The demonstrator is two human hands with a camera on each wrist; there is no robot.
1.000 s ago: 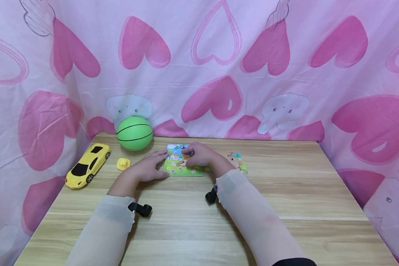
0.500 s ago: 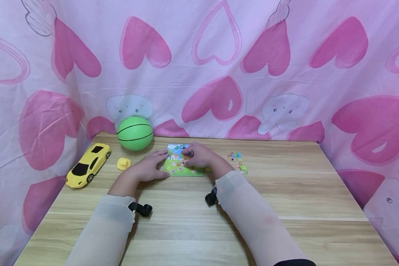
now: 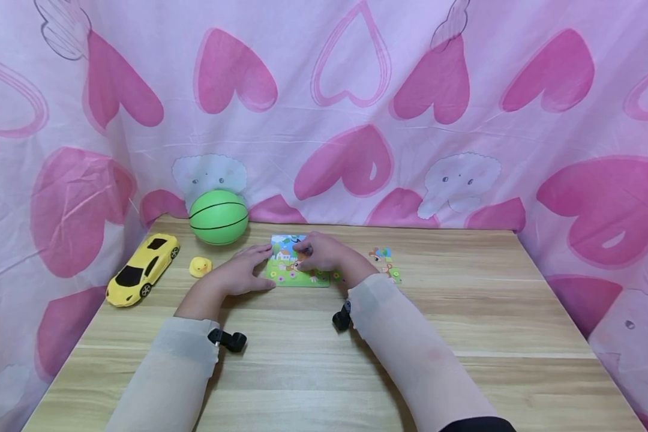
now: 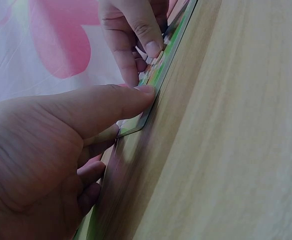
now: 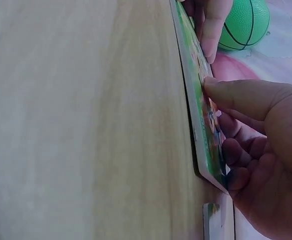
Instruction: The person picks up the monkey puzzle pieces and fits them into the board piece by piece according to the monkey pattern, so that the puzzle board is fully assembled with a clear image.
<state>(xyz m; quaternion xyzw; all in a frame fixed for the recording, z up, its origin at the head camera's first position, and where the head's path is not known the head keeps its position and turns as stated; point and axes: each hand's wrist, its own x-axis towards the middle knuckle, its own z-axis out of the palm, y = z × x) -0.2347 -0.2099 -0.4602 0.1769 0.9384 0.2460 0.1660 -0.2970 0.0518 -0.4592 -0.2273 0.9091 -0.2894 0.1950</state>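
A jigsaw puzzle board (image 3: 287, 278) with a house, blue sky and flowers on green lies flat at mid-table. My left hand (image 3: 240, 273) rests at its left side, fingers reaching the edge and thumb at the near corner, as the left wrist view also shows. Over the board's right part, my right hand (image 3: 326, 252) pinches a brown-patterned puzzle piece (image 3: 304, 254) between thumb and forefinger, close on the picture. In the right wrist view the right thumb touches the board's face, with the other fingers curled beyond it. The right hand hides part of the picture.
Loose puzzle pieces (image 3: 379, 257) lie right of the board, partly behind the right wrist. To the left are a yellow toy car (image 3: 143, 269), a yellow rubber duck (image 3: 200, 267) and a green ball (image 3: 218, 217). A pink heart-patterned curtain (image 3: 351, 162) hangs behind the table.
Both hands stay almost in place. My right thumb and forefinger shift very slightly over the board; the board and other things have not moved.
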